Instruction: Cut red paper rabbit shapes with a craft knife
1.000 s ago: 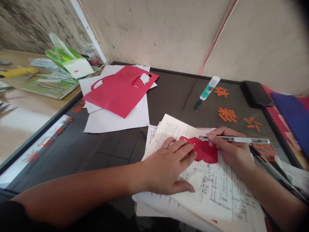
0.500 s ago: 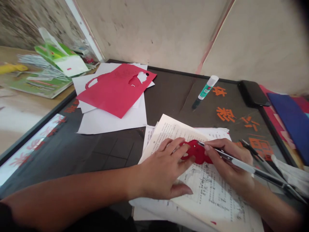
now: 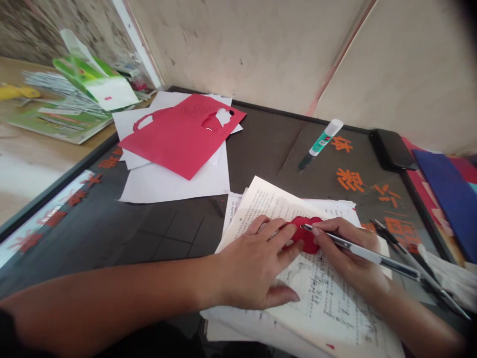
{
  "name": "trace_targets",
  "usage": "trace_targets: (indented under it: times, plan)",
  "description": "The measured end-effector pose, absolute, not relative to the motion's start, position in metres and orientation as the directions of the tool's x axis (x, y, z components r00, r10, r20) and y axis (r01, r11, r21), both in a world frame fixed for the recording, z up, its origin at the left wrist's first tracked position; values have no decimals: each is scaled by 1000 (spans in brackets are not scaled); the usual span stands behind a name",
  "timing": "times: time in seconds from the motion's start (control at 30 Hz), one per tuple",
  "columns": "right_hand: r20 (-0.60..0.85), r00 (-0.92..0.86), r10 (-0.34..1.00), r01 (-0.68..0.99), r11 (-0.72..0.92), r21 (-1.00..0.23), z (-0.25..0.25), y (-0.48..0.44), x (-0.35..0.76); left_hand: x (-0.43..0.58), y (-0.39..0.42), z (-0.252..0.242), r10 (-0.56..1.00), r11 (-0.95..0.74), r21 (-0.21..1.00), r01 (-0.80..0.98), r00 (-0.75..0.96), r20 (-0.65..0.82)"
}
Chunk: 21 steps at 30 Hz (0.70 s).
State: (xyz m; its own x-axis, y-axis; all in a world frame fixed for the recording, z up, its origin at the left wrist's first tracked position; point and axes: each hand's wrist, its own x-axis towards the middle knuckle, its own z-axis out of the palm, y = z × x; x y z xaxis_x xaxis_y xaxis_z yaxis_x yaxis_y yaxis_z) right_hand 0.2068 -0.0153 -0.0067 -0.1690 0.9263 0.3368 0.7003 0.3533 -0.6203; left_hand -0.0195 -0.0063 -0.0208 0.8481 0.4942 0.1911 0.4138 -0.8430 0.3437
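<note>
While the left hand [image 3: 257,266] lies spread over the red cutout's [image 3: 309,241] left end, probably pinning it, the right hand [image 3: 354,253] grips a pen-like tool [image 3: 395,265] low, presumably for control. Cutout sits on pages [image 3: 257,200], near right, likely for padding.

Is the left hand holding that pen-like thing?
No, the right hand holds the pen-like tool, while the left hand lies partly over the red cutout.

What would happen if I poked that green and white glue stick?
The glue stick would probably tip easily, since it stands on end, tall and narrow. Once down, it might roll, because its sides look round. It may slide too: the dark tabletop is shiny enough to reflect it.
</note>
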Motion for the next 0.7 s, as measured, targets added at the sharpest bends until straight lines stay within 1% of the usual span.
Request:
trace_targets:
  times: [0.13, 0.43, 0.7]
  plan:
    - [301, -169, 939, 701, 329, -633, -8, -14, 207, -19, -6, -21, 493, -851, 310, 425, 850, 187]
    - [277, -150, 949, 681, 302, -667, -11, -13, 208, -19, -7, -23, 493, -851, 319, 417, 844, 212]
    - [285, -160, 945, 681, 315, -661, -9, -12, 209, -19, -7, -22, 499, -847, 323, 422, 841, 210]
